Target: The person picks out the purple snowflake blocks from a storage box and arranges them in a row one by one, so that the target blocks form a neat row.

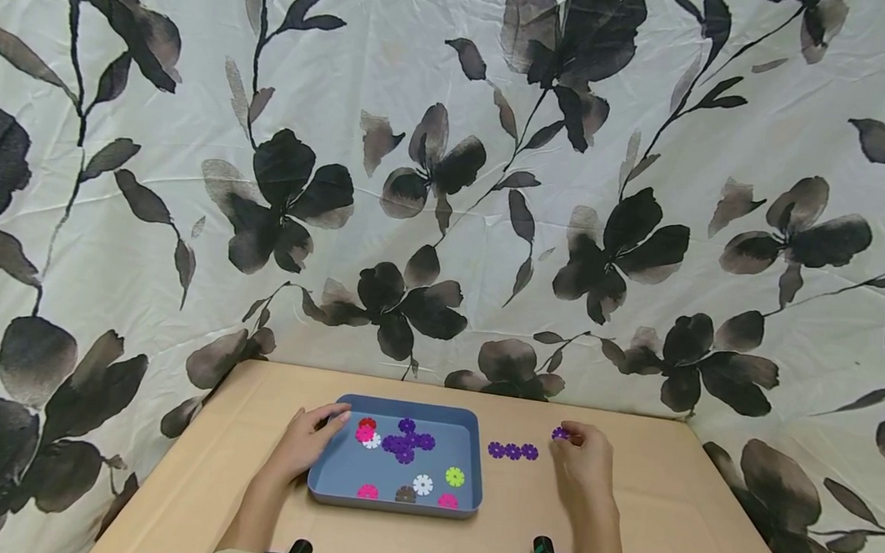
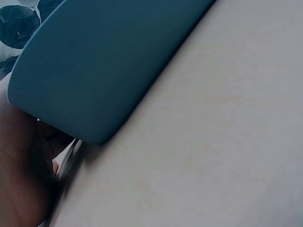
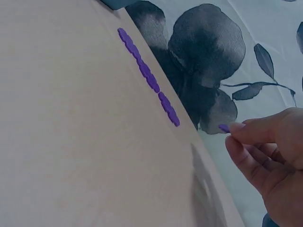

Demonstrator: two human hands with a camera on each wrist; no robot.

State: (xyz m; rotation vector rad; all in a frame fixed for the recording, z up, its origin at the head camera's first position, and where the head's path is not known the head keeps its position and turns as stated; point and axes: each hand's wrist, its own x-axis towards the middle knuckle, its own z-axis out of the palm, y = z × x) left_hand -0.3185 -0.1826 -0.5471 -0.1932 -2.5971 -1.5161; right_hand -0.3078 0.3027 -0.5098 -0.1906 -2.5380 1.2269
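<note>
My left hand (image 1: 305,438) grips the left rim of a blue-grey tray (image 1: 471,445) near its back corner. The left wrist view shows the tray's outer wall (image 2: 104,71) and part of that hand (image 2: 21,165); some fingers are hidden. To the right of the tray, my right hand (image 1: 586,459) pinches a small purple notched disc (image 1: 559,433) between thumb and fingertips. In the right wrist view that disc (image 3: 224,128) is held above the table. Left of this hand lies a row of three purple notched discs (image 1: 512,451).
Inside the tray lie a cluster of purple discs (image 1: 404,443), pink (image 1: 365,434), red (image 1: 368,423), white (image 1: 422,484), lime (image 1: 454,477) and brown (image 1: 405,494) ones. Light-brown table surface (image 1: 504,530) surrounds the tray. A flower-patterned cloth (image 1: 490,229) hangs behind.
</note>
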